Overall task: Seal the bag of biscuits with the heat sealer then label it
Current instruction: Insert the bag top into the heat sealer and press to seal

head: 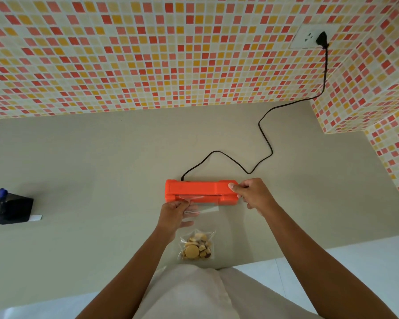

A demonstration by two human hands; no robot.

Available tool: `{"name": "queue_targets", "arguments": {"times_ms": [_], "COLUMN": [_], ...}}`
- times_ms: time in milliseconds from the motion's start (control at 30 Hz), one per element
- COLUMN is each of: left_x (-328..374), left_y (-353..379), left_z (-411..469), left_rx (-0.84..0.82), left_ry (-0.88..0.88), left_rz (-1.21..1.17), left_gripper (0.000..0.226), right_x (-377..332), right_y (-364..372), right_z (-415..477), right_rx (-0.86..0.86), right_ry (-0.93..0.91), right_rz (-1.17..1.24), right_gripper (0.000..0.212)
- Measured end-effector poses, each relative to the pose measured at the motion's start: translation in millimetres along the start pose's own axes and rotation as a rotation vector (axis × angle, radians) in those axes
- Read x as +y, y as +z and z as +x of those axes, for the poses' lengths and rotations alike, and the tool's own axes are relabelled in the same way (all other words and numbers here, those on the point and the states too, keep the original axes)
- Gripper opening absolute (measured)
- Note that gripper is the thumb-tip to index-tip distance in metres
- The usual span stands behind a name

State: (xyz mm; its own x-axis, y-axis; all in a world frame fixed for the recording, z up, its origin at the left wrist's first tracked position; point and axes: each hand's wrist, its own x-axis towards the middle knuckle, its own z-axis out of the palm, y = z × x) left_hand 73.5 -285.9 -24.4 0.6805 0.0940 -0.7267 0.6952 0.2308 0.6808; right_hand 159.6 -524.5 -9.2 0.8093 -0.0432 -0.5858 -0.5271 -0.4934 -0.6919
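An orange heat sealer lies crosswise on the beige counter. A clear plastic bag runs from its slot toward me, with round biscuits bunched at the near end. The bag's open top lies in the sealer's slot. My left hand pinches the bag's upper left part just in front of the sealer. My right hand grips the sealer's right end, thumb on top of the lid.
A black cord runs from the sealer's back to a wall socket at the upper right. A black mesh holder with a blue pen stands at the left, with a white slip beside it. The counter's near edge is close to my body.
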Motion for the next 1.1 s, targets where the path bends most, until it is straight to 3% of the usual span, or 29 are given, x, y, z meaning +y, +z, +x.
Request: {"name": "queue_targets", "arguments": {"times_ms": [1100], "left_x": [-2.4], "left_y": [0.8], "left_z": [-4.4], "left_rx": [0.009], "left_ry": [0.034], "left_rz": [-0.038], "left_gripper": [0.021], "right_x": [-8.9], "right_y": [1.0], "right_z": [-9.9], "right_rx": [0.022], "right_ry": [-0.058], "right_rz": [-0.056], "right_gripper": [0.043]}}
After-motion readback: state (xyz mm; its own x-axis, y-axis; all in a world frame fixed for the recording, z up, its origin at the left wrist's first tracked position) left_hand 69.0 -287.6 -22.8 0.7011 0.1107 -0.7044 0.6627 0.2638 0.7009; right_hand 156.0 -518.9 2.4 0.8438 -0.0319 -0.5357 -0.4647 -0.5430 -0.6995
